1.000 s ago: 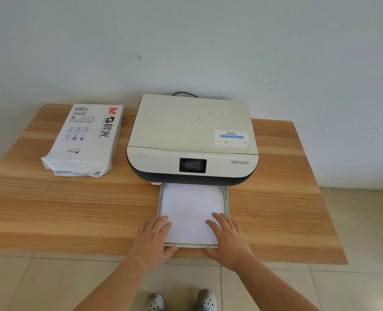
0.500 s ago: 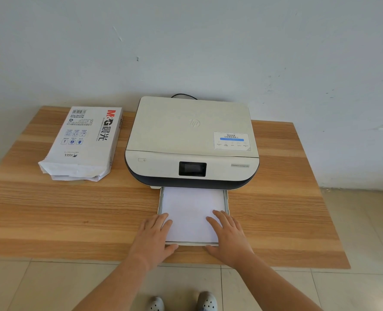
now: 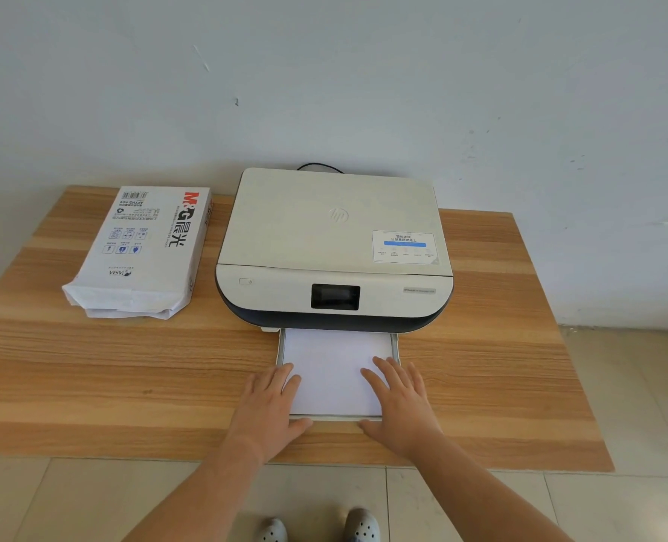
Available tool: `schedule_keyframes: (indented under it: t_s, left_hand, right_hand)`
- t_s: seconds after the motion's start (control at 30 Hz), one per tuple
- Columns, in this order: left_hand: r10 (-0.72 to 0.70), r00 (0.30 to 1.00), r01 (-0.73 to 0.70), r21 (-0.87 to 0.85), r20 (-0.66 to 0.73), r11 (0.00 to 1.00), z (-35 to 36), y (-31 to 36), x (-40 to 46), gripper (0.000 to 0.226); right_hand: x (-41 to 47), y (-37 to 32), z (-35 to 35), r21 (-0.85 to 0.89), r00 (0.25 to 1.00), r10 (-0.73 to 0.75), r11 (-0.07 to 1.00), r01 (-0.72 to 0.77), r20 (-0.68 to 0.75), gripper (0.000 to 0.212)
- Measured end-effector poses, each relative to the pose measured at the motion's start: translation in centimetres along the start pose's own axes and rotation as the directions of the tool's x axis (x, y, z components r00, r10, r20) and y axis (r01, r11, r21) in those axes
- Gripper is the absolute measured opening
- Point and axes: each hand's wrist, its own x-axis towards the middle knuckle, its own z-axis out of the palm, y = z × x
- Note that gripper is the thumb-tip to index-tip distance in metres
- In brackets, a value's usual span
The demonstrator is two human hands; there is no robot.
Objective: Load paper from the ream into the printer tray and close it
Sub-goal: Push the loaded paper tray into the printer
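Wooden table against a pale wall

The table (image 3: 500, 346) bore a printer (image 3: 332, 244) at its middle rear, its paper-filled tray (image 3: 280, 346) drawn out toward the near edge. An opened ream (image 3: 144, 248) lay flat to the printer's left, just beside it, torn end facing the near edge.

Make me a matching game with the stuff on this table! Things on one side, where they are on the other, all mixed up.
Things:
1. ream of paper
2. printer
3. tray
4. left hand

Places:
A. sticking out of the printer's front, paper inside
B. middle of the table, by the wall
C. flat on the tray's near left corner
D. left of the printer

Pairs: 1-D, 2-B, 3-A, 4-C
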Motion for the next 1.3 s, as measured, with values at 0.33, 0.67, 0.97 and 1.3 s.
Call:
schedule_keyframes:
  t_s: [0.33,0.67,0.97,1.3]
  left_hand:
    - [-0.007,0.999,0.007,0.004,-0.050,1.000,-0.5,-0.2,1.1,0.072]
    - [-0.020,0.999,0.021,0.021,-0.040,1.000,-0.9,-0.1,2.3,0.069]
    - [-0.035,0.996,0.034,-0.008,-0.080,0.999,-1.3,-0.2,3.6,0.066]
    - [0.017,0.996,-0.016,0.008,-0.093,1.000,-1.4,-0.5,4.0,0.071]
  right_hand:
    - [1.2,0.1,-0.3,0.008,1.000,0.006,1.000,-0.006,-0.022,0.080]
    - [2.6,0.4,-0.7,0.018,0.999,0.011,1.000,-0.010,-0.052,0.077]
    - [3.7,0.8,-1.0,0.026,0.994,-0.004,1.000,0.007,-0.109,0.074]
    - [4.0,0.9,-0.8,0.009,0.995,-0.016,1.000,0.017,-0.095,0.074]
